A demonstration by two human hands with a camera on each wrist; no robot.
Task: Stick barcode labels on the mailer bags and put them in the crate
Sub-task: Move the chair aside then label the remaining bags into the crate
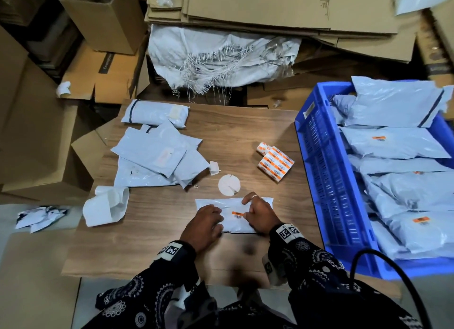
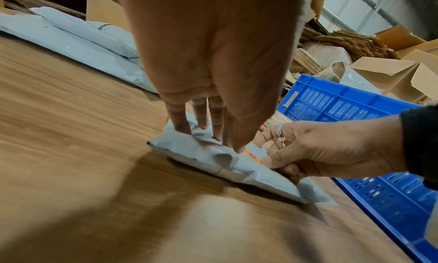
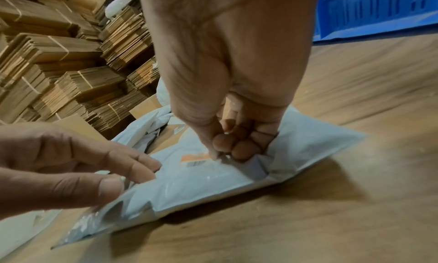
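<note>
A pale grey mailer bag lies flat near the front of the wooden table. An orange-and-white barcode label sits on its middle. My left hand presses the bag's left part with straight fingers. My right hand has curled fingers, and its thumb and forefinger pinch the label's right end. The blue crate stands at the right and holds several labelled mailer bags. In the wrist views the bag is wrinkled under the fingers.
Label rolls lie between the bag and the crate. A pile of unlabelled mailers covers the table's left side. A round white paper scrap and curled liner lie nearby. Cardboard boxes surround the table.
</note>
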